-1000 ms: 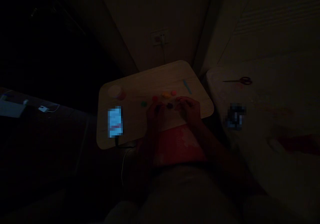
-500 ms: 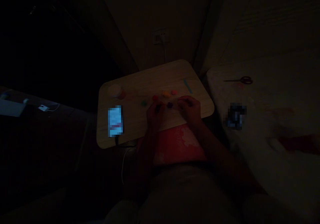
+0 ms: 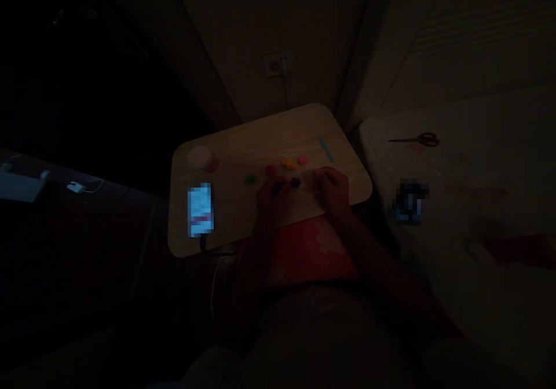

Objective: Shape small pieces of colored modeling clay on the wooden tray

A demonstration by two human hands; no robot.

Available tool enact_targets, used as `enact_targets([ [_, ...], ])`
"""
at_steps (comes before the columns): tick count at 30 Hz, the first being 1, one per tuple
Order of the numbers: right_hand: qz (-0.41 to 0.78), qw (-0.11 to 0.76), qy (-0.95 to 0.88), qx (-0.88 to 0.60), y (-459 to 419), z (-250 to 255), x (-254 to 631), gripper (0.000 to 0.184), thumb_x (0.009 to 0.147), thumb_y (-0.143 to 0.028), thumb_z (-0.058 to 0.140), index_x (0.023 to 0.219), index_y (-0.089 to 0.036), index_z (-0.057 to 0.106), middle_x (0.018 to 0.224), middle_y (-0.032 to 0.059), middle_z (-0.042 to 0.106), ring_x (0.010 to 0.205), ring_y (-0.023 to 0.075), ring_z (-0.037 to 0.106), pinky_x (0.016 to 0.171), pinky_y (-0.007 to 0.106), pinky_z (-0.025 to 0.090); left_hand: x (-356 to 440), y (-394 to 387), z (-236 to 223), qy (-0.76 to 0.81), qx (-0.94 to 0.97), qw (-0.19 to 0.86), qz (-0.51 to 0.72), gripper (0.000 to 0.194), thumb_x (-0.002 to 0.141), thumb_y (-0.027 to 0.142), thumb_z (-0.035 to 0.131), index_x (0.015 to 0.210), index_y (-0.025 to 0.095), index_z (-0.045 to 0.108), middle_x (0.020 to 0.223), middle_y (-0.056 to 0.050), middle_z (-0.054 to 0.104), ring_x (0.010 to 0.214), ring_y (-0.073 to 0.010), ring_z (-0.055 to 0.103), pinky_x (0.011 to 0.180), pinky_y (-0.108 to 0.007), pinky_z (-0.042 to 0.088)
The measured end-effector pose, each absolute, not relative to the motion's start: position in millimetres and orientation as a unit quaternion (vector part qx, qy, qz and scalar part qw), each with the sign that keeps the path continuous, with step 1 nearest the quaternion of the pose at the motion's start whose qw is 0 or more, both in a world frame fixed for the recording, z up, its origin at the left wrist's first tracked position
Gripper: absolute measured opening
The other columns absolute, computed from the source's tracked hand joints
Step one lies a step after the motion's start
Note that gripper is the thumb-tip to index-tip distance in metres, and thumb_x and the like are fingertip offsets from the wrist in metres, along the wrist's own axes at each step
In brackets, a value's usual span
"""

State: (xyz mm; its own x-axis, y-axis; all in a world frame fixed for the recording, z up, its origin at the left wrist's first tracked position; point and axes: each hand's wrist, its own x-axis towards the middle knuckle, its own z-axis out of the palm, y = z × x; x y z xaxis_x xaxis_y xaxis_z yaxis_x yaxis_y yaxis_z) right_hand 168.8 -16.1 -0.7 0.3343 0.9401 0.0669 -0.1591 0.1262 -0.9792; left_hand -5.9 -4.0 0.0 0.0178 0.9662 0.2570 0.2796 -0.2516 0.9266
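The room is very dark. My left hand [image 3: 270, 195] and my right hand [image 3: 332, 187] rest side by side on a small wooden table [image 3: 243, 146], fingers curled. Between their fingertips lies a small dark purple lump [image 3: 295, 183]; which hand touches it is too dim to tell. Just beyond it lie a green lump [image 3: 249, 179], a red lump [image 3: 269, 170], an orange lump [image 3: 287, 163] and a pink lump [image 3: 302, 160]. A thin blue stick [image 3: 325, 149] lies further back on the right.
A lit phone [image 3: 200, 210] with a cable lies at the table's left front. A small round tub [image 3: 202, 158] stands at the back left. Scissors [image 3: 417, 140] lie on the bed at right. A wall socket [image 3: 278, 63] is behind the table. A red cushion [image 3: 308, 250] lies on my lap.
Both hands have stayed at the purple lump with only slight finger shifts. The picture has darkened a little.
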Motion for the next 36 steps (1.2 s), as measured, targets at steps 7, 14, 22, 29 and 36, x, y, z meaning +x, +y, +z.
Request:
enact_targets([
  [7, 0.394, 0.645, -0.403, -0.515, -15.4, -3.7, 169.7, 0.049, 0.091, -0.059, 0.069, 0.061, -0.023, 0.054, 0.055, -0.0034, 0.048, 0.051, 0.0119, 0.042, 0.049, 0.027, 0.035, -7.0, -1.3, -3.2, 0.456, 0.645, 0.366, 0.493, 0.010, 0.091, 0.024, 0.061, 0.090, 0.021, 0.071, 0.091, -0.004, 0.075, 0.089, -0.0206, 0.070, 0.085, -0.033, 0.056],
  [14, 0.455, 0.654, -0.366, -0.481, -9.6, -11.0, 167.6, 0.038, 0.086, -0.061, 0.073, 0.086, -0.023, 0.069, 0.065, -0.0034, 0.058, 0.052, 0.0120, 0.049, 0.050, 0.026, 0.039, -6.3, -0.2, -3.9, 0.483, 0.671, 0.303, 0.474, 0.011, 0.091, 0.020, 0.060, 0.093, 0.022, 0.071, 0.097, -0.006, 0.074, 0.095, -0.0225, 0.069, 0.092, -0.036, 0.055],
  [22, 0.449, 0.657, -0.383, -0.470, -9.5, -8.6, 167.9, 0.037, 0.090, -0.060, 0.071, 0.084, -0.023, 0.068, 0.063, -0.0033, 0.058, 0.052, 0.0120, 0.051, 0.051, 0.026, 0.041, 3.2, 5.5, -15.9, 0.516, 0.724, 0.209, 0.407, 0.031, 0.094, 0.040, 0.071, 0.117, 0.021, 0.075, 0.122, -0.015, 0.069, 0.113, -0.0318, 0.066, 0.109, -0.049, 0.049],
  [29, 0.452, 0.668, -0.374, -0.458, -11.1, -8.0, 168.2, 0.048, 0.092, -0.066, 0.066, 0.073, -0.023, 0.056, 0.060, -0.0051, 0.049, 0.047, 0.0094, 0.043, 0.045, 0.024, 0.032, -1.5, 4.2, -8.6, 0.506, 0.760, 0.208, 0.352, 0.021, 0.094, 0.030, 0.070, 0.111, 0.021, 0.077, 0.118, -0.012, 0.070, 0.108, -0.0279, 0.068, 0.104, -0.045, 0.052],
  [36, 0.442, 0.654, -0.393, -0.471, -9.5, -10.6, 168.5, 0.024, 0.086, -0.046, 0.077, 0.086, -0.024, 0.067, 0.065, -0.0032, 0.061, 0.054, 0.0124, 0.054, 0.052, 0.025, 0.043, -1.0, 2.4, -5.1, 0.474, 0.708, 0.324, 0.410, 0.018, 0.082, 0.017, 0.076, 0.098, 0.022, 0.069, 0.096, -0.004, 0.076, 0.088, -0.0195, 0.070, 0.084, -0.032, 0.055],
])
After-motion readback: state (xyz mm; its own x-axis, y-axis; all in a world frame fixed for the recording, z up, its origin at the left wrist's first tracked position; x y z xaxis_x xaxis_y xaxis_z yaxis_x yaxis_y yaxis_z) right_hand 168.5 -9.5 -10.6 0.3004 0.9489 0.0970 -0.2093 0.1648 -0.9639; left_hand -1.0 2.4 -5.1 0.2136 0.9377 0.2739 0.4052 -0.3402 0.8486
